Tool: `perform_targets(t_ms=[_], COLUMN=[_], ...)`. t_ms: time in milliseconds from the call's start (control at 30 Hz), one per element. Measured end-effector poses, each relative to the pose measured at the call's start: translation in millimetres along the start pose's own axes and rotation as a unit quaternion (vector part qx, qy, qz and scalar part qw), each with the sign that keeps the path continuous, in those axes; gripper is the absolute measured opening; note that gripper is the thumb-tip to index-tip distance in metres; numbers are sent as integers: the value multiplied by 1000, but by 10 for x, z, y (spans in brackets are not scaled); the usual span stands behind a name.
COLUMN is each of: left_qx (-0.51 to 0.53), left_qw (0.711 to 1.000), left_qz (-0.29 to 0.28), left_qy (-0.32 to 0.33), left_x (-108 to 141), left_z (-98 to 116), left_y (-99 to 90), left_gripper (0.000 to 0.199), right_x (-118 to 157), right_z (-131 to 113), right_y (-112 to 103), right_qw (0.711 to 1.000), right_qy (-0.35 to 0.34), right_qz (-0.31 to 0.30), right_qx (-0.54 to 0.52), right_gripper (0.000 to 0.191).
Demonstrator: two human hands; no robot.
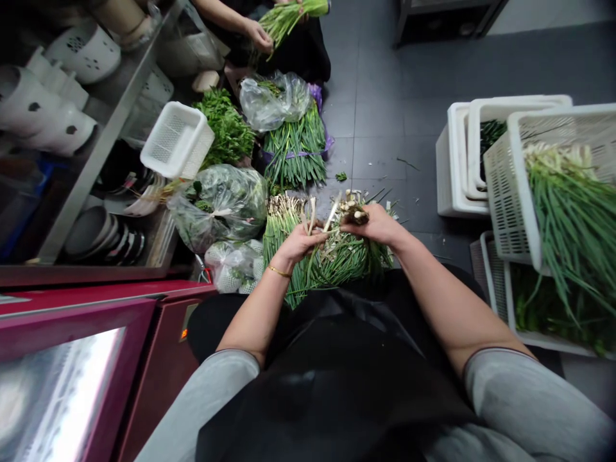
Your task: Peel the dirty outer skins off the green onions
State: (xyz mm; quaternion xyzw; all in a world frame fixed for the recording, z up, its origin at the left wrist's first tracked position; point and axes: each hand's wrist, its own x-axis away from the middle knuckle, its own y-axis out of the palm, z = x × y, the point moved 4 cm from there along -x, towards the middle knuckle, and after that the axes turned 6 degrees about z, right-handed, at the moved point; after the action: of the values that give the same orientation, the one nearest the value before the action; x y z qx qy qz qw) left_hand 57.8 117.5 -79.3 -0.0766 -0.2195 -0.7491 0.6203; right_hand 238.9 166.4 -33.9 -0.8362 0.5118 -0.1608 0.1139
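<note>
My left hand point(299, 245) is closed around a few spring onions point(312, 215), their pale stems standing up past the fingers. Close beside it, my right hand point(380, 224) grips a bunch of spring onions with brown, soil-covered root ends point(355, 215). One white stem point(333, 212) slants between the two hands. Beneath them, a heap of spring onions point(283, 221) lies on the floor, roots pointing away from me and green leaves towards me. Peeled scraps and loose leaves are scattered around it. My fingertips are partly hidden by the stems.
White crates point(514, 186) stand at right, one with spring onions point(572, 212). Bagged greens point(221, 202), leafy greens point(226, 125) and a white basket point(178, 138) sit at left, by a metal shelf point(115, 109). Ahead, another person's hand point(260, 35) holds green stalks point(289, 19).
</note>
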Motion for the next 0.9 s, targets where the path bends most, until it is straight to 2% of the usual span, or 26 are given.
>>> perform_targets(t_ms=[100, 233, 367, 600, 667, 767, 833, 900], left_qx=[-57, -107, -135, -130, -109, -63, -36, -28], left_qw=[998, 991, 988, 989, 993, 997, 997, 996], left_qz=[-26, -66, -65, -48, -31, -26, -51, -75], left_qy=[-21, -37, -35, -46, -42, -37, -38, -42], left_x=[54, 147, 275, 485, 488, 406, 310, 210], left_z=[-74, -109, -63, 2, 2, -17, -42, -68], left_y=[-109, -290, -480, -712, -740, -664, -527, -363], left_gripper=[41, 34, 32, 33, 36, 42, 45, 47], right_x=[-15, -38, -24, 67, 48, -30, -61, -52], right_z=[0, 63, 150, 329, 369, 351, 256, 132], right_y=[-133, -425, -756, -1191, -1157, -853, -632, -460], right_qw=[989, 955, 935, 914, 937, 970, 980, 989], right_qy=[-50, -72, -67, -19, 38, 94, 72, 35], right_qz=[20, 114, 211, 321, 290, 159, 127, 133], right_qx=[136, 263, 277, 247, 192, 155, 134, 58], right_gripper=[25, 23, 26, 34, 34, 29, 28, 30])
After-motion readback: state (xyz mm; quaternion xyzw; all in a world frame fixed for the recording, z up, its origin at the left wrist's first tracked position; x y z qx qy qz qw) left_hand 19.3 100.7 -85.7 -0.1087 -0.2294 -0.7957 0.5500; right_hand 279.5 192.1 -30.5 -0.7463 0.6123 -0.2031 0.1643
